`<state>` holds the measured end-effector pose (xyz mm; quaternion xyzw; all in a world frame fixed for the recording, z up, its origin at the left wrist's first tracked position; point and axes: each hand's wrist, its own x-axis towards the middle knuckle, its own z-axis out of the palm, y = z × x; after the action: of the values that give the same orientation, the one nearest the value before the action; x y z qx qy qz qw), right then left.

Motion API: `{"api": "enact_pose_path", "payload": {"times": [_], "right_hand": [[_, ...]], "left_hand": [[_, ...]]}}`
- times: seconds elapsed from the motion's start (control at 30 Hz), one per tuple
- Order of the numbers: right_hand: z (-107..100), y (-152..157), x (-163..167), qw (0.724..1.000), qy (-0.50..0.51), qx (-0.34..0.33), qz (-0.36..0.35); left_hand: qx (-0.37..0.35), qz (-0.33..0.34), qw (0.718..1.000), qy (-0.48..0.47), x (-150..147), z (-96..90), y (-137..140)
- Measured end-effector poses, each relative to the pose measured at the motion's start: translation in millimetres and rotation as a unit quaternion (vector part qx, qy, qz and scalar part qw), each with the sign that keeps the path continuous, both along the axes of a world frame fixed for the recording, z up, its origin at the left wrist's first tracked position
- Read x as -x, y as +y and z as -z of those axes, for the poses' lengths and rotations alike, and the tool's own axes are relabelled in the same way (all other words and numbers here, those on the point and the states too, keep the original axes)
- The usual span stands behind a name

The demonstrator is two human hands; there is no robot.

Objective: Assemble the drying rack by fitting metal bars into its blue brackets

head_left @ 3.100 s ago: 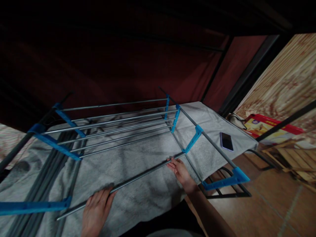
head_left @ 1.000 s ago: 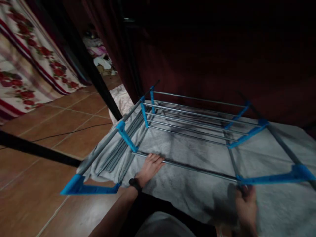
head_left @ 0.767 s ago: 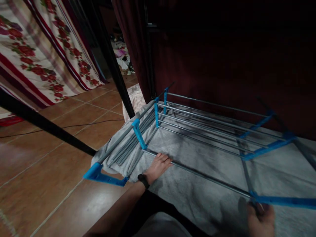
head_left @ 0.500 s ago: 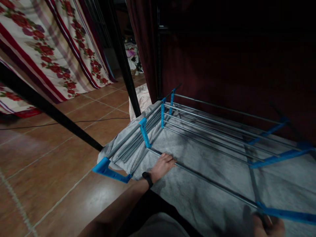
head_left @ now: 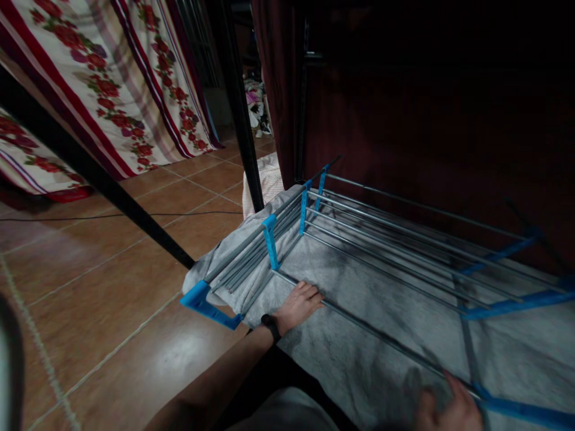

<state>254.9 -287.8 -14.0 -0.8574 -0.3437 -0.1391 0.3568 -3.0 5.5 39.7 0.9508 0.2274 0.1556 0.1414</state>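
A drying rack (head_left: pixel 381 239) of metal rods with blue plastic brackets lies on a grey cloth-covered surface. My left hand (head_left: pixel 300 306), with a dark band on the wrist, is closed over the rack's near rod (head_left: pixel 377 328), close to its left end. Further right, my right hand (head_left: pixel 453 404) is by the same rod, thumb and fingers apart, its fingertips at the rod beside a blue bracket (head_left: pixel 525 408). Several loose grey tubes (head_left: pixel 265 248) lie along the rack's left side. Another blue bracket (head_left: pixel 211 306) sticks out past the cloth's left edge.
The grey cloth (head_left: pixel 341 359) covers the surface beneath the rack. Black posts (head_left: pixel 245 120) stand at the left, with a dark curtain (head_left: pixel 283 102) behind. A thin cable (head_left: pixel 179 214) crosses the tiled floor (head_left: pixel 112 287). A floral curtain (head_left: pixel 108 90) hangs at the far left.
My right hand has loosened from around the rod's right end, shifted left and spread its fingers. My left hand stays on the rod. The view has turned slightly left.
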Motion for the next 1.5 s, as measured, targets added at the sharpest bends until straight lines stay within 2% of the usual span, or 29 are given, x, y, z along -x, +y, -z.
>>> {"api": "enact_pose_path", "payload": {"times": [0.07, 0.13, 0.2, 0.27, 0.37, 0.43, 0.5, 0.6, 0.63, 0.7, 0.83, 0.97, 1.3, 1.5], "right_hand": [[-4, 31, 20, 0.991, -0.037, 0.009, -0.126], [-10, 62, 36, 0.969, -0.064, 0.051, -0.232], [-17, 89, 47, 0.944, -0.099, 0.106, -0.297], [-23, 108, 53, 0.925, -0.127, 0.149, -0.326], [-28, 121, 53, 0.916, -0.137, 0.174, -0.333], [-27, 123, 49, 0.914, -0.139, 0.175, -0.340], [-23, 122, 45, 0.912, -0.147, 0.165, -0.346], [-14, 122, 39, 0.910, -0.158, 0.149, -0.352], [-11, 122, 38, 0.911, -0.160, 0.145, -0.352], [-4, 123, 35, 0.912, -0.159, 0.140, -0.352], [6, 125, 32, 0.914, -0.150, 0.123, -0.358], [7, 125, 31, 0.914, -0.149, 0.116, -0.358], [2, 126, 33, 0.913, -0.161, 0.128, -0.351], [-2, 125, 35, 0.915, -0.159, 0.143, -0.343]], "left_hand": [[-0.006, 0.000, 1.000, -0.008, 0, -0.4, 0], [-0.012, -0.001, 1.000, -0.014, -1, -0.8, 0], [-0.012, -0.001, 1.000, -0.013, -3, -1.4, 0], [-0.010, 0.002, 1.000, -0.007, -4, -2.0, -1], [-0.005, 0.005, 1.000, -0.014, 1, -2.4, -5], [-0.001, -0.027, 0.999, -0.039, 12, -1.3, -6], [-0.001, -0.129, 0.988, -0.081, 28, 1.1, -4], [-0.011, -0.334, 0.929, -0.157, 52, 5.2, 7], [-0.012, -0.380, 0.908, -0.174, 57, 6.1, 13], [-0.004, -0.418, 0.891, -0.178, 64, 6.8, 24], [0.012, -0.424, 0.898, -0.120, 62, 6.0, 41], [0.018, -0.439, 0.894, -0.091, 61, 5.3, 48], [0.034, -0.431, 0.897, -0.095, 65, 4.0, 49], [0.052, -0.432, 0.891, -0.133, 65, 7.3, 51]]}}
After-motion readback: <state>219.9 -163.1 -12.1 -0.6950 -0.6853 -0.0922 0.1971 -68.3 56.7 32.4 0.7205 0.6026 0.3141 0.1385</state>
